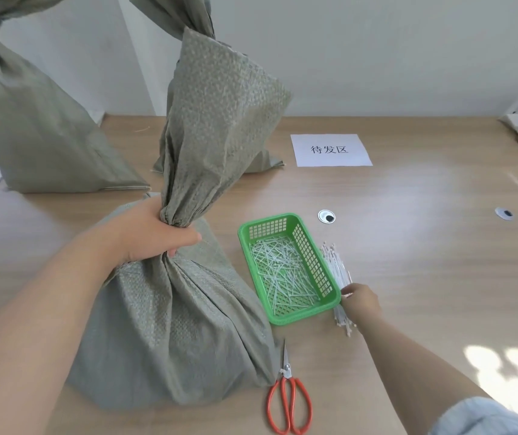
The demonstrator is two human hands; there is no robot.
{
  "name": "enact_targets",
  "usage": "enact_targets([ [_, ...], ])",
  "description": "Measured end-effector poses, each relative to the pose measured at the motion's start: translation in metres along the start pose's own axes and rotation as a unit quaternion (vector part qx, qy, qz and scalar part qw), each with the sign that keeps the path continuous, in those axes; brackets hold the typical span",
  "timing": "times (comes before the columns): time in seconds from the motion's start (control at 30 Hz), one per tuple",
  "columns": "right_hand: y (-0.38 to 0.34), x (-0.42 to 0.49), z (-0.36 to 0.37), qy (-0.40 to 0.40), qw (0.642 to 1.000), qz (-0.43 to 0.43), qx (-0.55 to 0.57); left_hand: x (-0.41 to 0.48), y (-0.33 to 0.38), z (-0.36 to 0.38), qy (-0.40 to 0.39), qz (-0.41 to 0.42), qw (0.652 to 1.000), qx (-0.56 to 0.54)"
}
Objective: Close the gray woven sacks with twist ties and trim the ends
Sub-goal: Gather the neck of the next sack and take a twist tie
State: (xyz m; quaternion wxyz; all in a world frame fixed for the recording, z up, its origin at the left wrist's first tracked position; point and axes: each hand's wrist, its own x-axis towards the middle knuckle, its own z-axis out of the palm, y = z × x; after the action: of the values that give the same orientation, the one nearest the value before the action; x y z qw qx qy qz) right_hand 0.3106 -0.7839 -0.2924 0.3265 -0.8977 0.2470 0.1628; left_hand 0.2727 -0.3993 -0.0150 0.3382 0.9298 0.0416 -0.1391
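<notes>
The task looks partly done. Two far sacks [31,130] stand at the back left of the table [408,215] with their necks already gathered. Whether ties sit on them is too small to tell. A green basket [285,318] right of centre holds a heap of white offcuts [282,271], which suggests earlier trimming.

The sack [169,309] in hand stands near and left of centre, not yet tied. It is upright, base on the table and neck up, so its long axis is vertical. Its loose top flares upward and leans a little to the right. The left hand [154,230] grips the bunched neck, with fingers and thumb curled tight round it.

The right hand [359,298] reaches to the ties [336,265], a white bundle lying near-to-far just right of the basket. Its thumb touches the bundle. The fingers are turned away, so it cannot be told whether they pinch a tie.

Left to do on this sack, by judgement: pick a tie, wrap the neck, then trim. The scissors [289,400] lie untouched near the sack's base, tips pointing far.
</notes>
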Motion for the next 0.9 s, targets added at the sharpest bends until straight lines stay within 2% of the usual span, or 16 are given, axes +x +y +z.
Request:
enact_targets([
  [0.23,0.003,0.001,0.005,-0.003,0.999,0.019,-0.043,0.003,0.0,-0.001,-0.008,0.007,1.0,0.005],
  [0.9,-0.003,-0.02,-0.016,0.012,1.0,0.02,-0.003,-0.001,-0.001,-0.004,-0.004,-0.006,1.0,-0.012],
])
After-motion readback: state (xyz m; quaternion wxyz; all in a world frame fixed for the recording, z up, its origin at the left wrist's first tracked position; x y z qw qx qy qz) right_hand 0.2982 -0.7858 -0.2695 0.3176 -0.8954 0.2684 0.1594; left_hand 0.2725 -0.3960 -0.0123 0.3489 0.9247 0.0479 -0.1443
